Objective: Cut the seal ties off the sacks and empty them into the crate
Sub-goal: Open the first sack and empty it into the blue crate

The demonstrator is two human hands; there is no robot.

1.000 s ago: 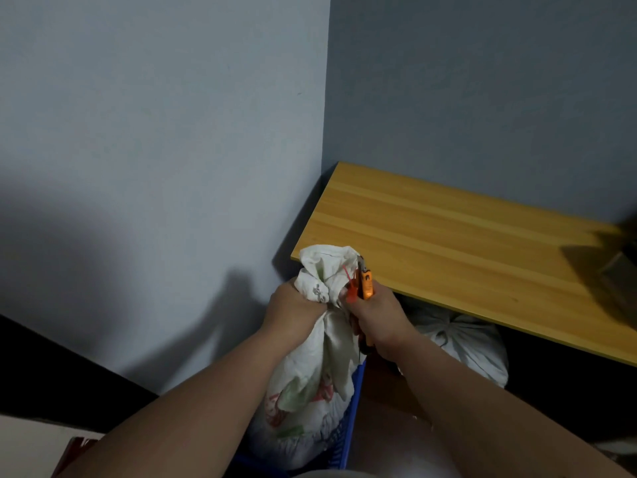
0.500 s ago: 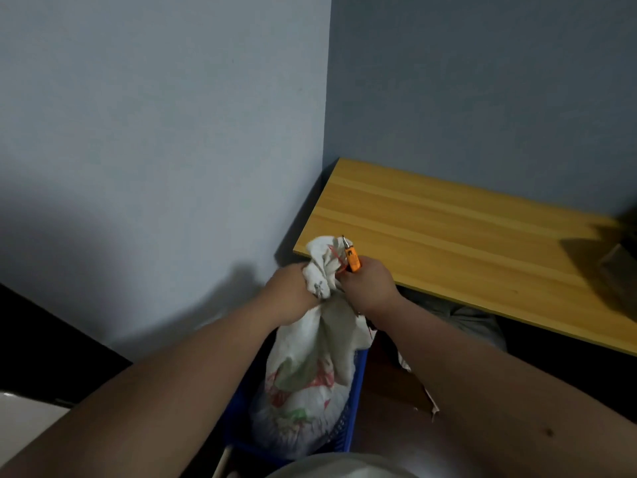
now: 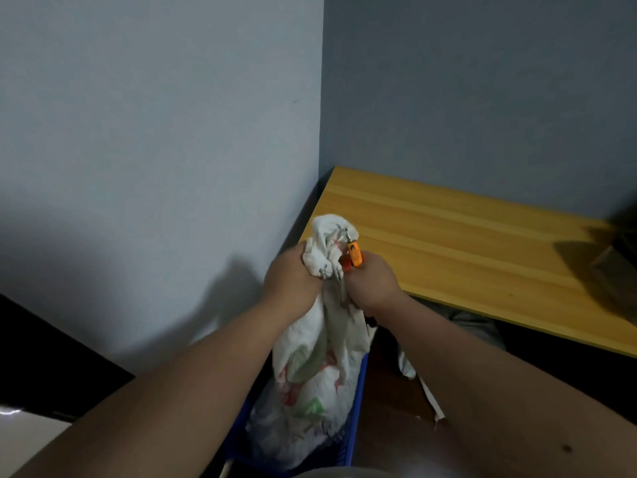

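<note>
Squeezing sack (image 3: 320,357) neck upright, your left hand (image 3: 293,281); right hand (image 3: 372,284) grips orange cutter (image 3: 355,254) just beside neck, touching.

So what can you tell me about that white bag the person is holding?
The sack looks like thin white cloth or woven plastic, with faded red and green print. It stands upright, its bottom down in the blue crate. Its neck is bunched tight. The left hand grips the neck, and the right hand holds an orange-handled cutter against the gathered top. The top puffs out, crumpled, above both fists.
</note>
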